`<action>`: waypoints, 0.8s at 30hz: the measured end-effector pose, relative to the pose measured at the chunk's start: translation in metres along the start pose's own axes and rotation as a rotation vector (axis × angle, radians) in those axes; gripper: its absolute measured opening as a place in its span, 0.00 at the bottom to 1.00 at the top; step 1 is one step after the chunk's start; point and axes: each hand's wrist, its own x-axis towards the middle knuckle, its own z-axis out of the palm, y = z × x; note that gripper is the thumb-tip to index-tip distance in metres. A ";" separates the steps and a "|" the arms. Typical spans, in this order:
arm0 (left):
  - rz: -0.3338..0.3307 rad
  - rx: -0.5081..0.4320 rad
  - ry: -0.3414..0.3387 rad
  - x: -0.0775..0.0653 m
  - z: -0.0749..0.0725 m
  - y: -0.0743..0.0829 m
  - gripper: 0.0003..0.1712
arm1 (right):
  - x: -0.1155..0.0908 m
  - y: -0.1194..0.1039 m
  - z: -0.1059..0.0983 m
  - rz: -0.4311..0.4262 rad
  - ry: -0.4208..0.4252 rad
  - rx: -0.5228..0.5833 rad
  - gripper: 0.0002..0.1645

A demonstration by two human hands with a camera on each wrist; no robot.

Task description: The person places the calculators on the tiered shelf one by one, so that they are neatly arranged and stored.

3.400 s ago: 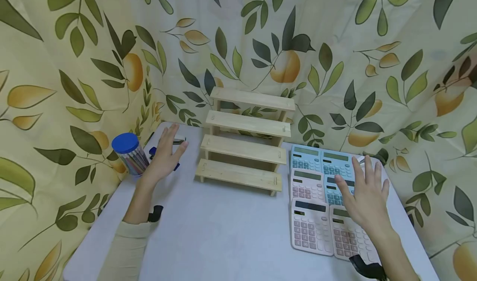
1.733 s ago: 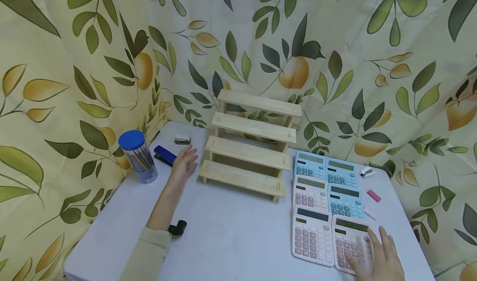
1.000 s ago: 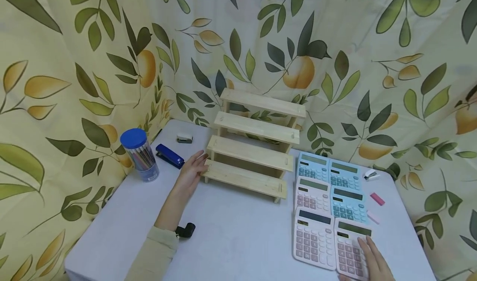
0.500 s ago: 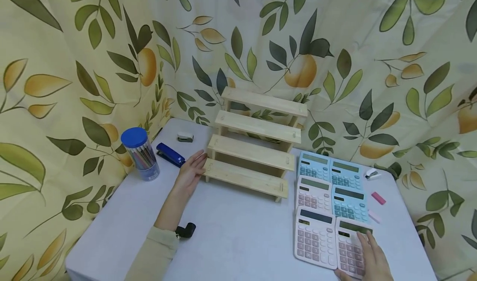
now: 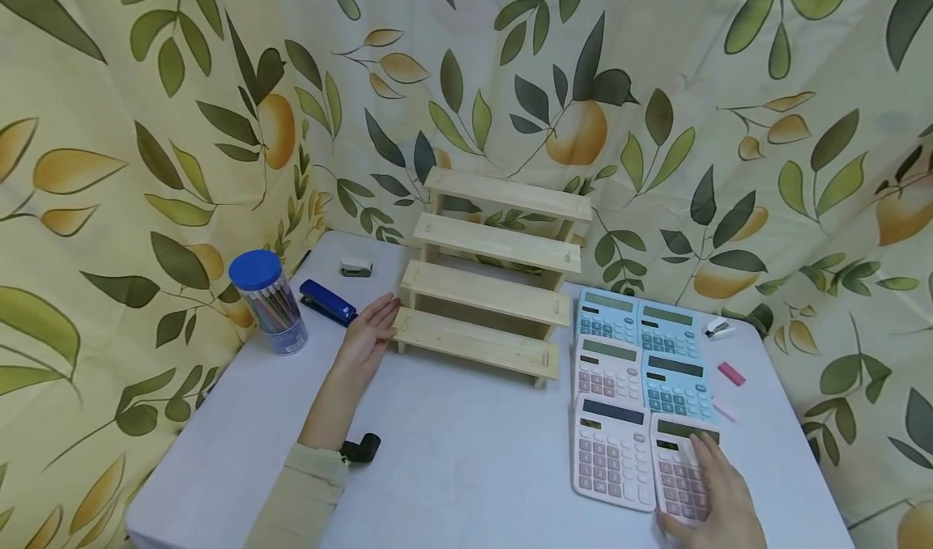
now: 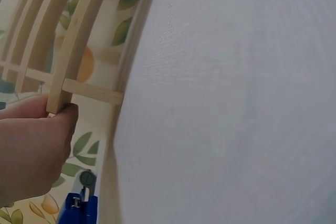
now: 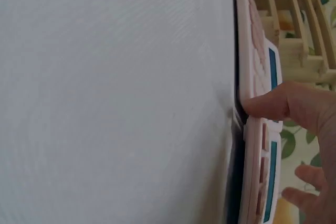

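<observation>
A four-step wooden display stand [image 5: 477, 342] stands at the back of the white table. My left hand [image 5: 364, 340] pinches the left end of its lowest step; in the left wrist view, the hand's [image 6: 34, 142] thumb and fingers lie on either side of the plank end. To the right, pink and blue calculators lie in two columns. My right hand [image 5: 722, 492] is over the front right pink calculator [image 5: 678, 476], its thumb at the near left corner. In the right wrist view the thumb touches that edge, while the other fingers of the hand [image 7: 315, 129] stay extended and apart.
A jar of pencils [image 5: 268, 302] with a blue lid, a blue stapler [image 5: 328, 302] and a small white stapler [image 5: 355, 268] stand left of the stand. Past the calculators lie a pink eraser-like block [image 5: 731, 373] and a small white object [image 5: 717, 328]. A patterned curtain [image 5: 466, 71] hangs behind.
Over the earlier frames my left hand moves from near the jar and staplers to the stand's lowest step. My right hand comes back towards me onto the front right calculator.
</observation>
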 end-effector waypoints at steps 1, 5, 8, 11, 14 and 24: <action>0.001 -0.004 -0.002 0.000 0.000 0.000 0.44 | 0.001 -0.001 -0.002 -0.003 -0.012 0.022 0.91; 0.008 -0.020 -0.012 0.000 -0.001 0.000 0.44 | 0.002 -0.002 -0.007 -0.019 -0.030 0.088 0.89; 0.009 -0.026 -0.010 -0.001 -0.001 0.000 0.44 | 0.000 -0.001 -0.007 -0.035 0.002 0.106 0.87; 0.006 -0.034 -0.005 -0.001 -0.001 0.000 0.44 | -0.002 0.000 -0.007 -0.048 0.024 0.107 0.87; 0.010 -0.031 -0.009 -0.001 -0.002 -0.001 0.43 | -0.001 0.000 -0.010 -0.052 0.007 0.098 0.86; -0.001 -0.030 0.000 -0.002 -0.001 0.001 0.43 | -0.012 -0.008 -0.021 -0.064 0.146 0.190 0.82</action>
